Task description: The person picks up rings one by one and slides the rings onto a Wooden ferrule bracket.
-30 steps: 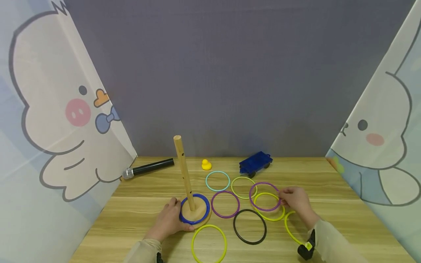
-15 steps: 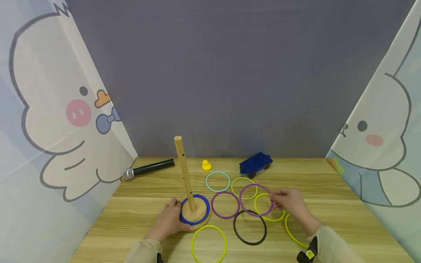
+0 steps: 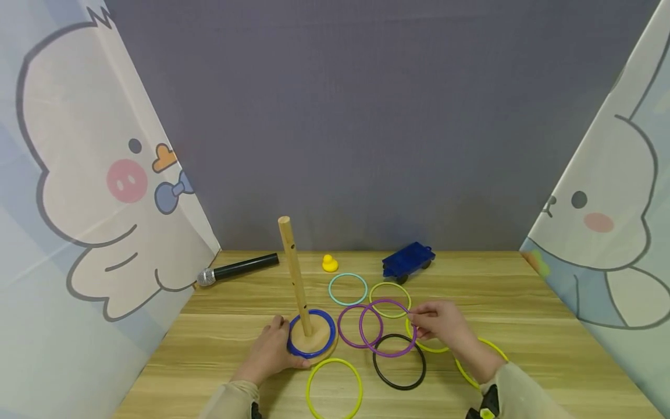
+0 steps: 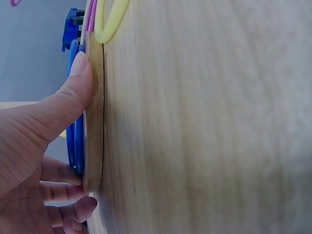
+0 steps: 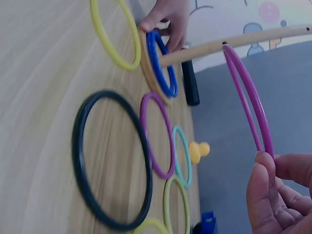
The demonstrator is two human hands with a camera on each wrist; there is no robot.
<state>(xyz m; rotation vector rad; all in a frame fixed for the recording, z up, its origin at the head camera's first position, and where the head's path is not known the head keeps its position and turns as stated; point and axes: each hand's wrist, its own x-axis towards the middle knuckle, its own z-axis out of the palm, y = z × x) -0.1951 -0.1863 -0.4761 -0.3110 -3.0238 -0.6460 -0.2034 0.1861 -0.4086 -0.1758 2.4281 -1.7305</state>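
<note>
My left hand grips the round base of a wooden ring-toss stand from its left side. In the left wrist view the thumb lies along the base's edge beside the blue rings, fingers at the far end. From the base rises a tall wooden peg, circled at its foot by the blue rings. Right of it, my right hand pinches a purple ring between thumb and fingertips, raised above the table. Below the held ring lie a second purple ring and a black ring.
A light blue ring, a lime ring and several yellow rings lie about, one yellow ring in front of the stand. Behind stand a yellow duck and a blue toy cart. A microphone lies back left.
The right hand has carried the purple ring leftward, from over a yellow ring to over the black and flat purple rings. The left hand stays on the stand's base.
</note>
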